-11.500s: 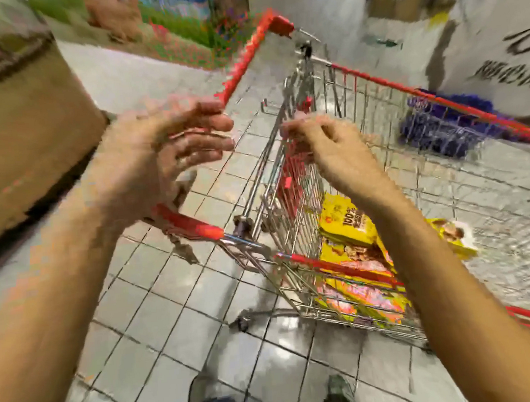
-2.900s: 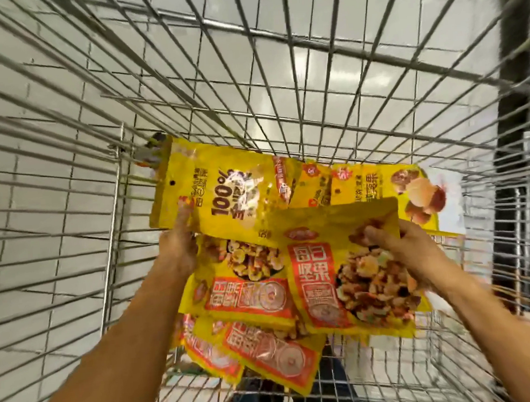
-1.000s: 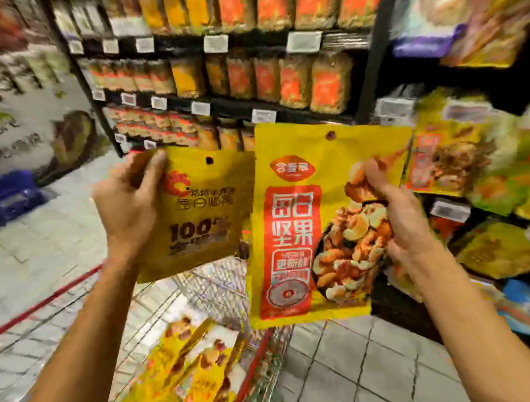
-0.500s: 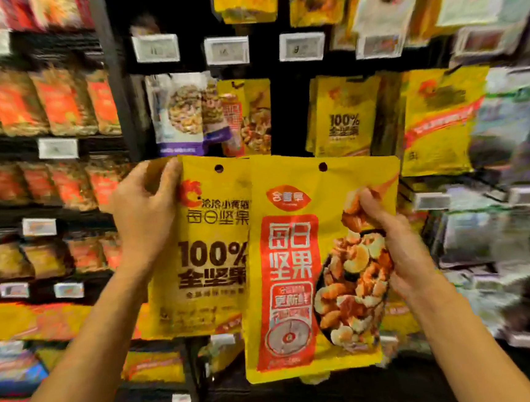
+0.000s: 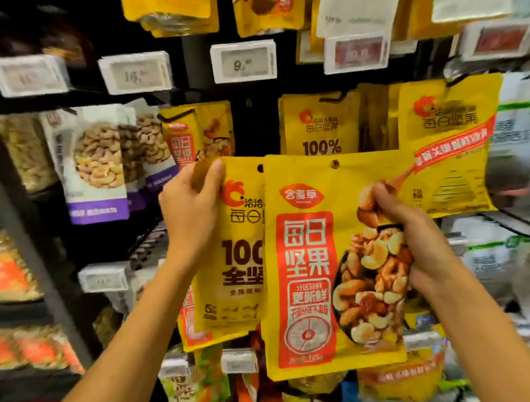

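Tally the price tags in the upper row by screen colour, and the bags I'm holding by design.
White price tags: 3
Red price tags: 2
100% bag, left hand: 1
Red-panel nut bag, right hand: 1
Total: 7

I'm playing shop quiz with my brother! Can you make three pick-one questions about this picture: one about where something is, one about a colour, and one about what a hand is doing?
1. Where is the cashew pack?
A. On the rack, left of the left hand
B. In a trolley
C. On the floor

2. What colour is the big panel on the nut pack in the right hand?
A. Blue
B. Red
C. Green

3. What is the left hand doing?
A. Hanging empty
B. Pushing a trolley
C. Gripping the 100% pack

Answers:
1 A: it sits on the rack, left of both hands.
2 B: a red panel with white characters runs down its front.
3 C: the fingers curl over the pack's top left corner.
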